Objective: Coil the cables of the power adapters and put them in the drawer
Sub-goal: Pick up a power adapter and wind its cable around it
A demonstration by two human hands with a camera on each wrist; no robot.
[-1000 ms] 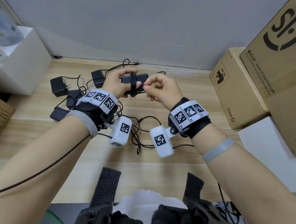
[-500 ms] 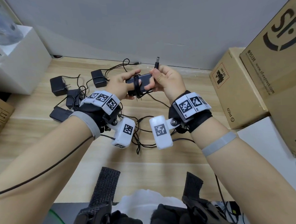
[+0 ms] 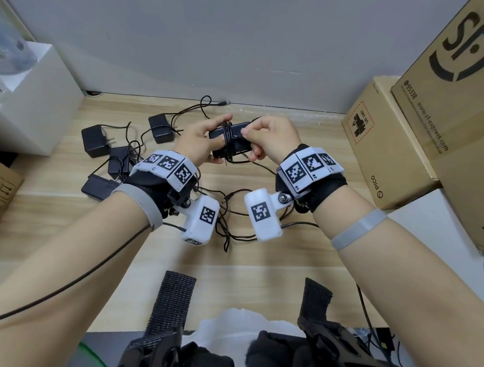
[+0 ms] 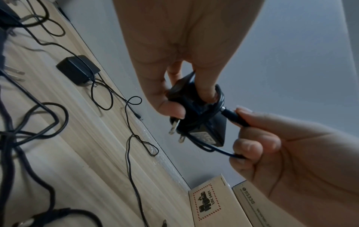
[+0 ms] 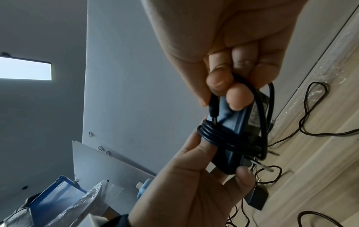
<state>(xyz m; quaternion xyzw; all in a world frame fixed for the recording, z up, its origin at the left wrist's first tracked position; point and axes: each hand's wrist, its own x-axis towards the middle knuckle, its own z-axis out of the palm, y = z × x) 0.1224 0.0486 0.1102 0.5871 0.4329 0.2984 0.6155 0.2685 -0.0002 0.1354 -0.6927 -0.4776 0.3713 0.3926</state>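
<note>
Power adapter [image 3: 230, 140], head view: mid-frame, above the desk, cable wound round it; left hand [image 3: 197, 145] grips it; four loose adapters [image 3: 95, 140] left, uncoiled.
Left wrist view: right hand [image 4: 281, 151] pinches the plug end [image 4: 232, 117], not yet tucked.
Right wrist view: coil [image 5: 229, 136] nearly complete; drawer unseen.

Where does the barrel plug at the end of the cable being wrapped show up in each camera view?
Head: hidden inside the right hand; not visible.
Left wrist: barrel plug right of centre, pinched by right-hand fingers.
Right wrist: same plug at centre, pointing down under the thumb.
Shared landmark: the black power adapter with cable coiled round it.
</note>
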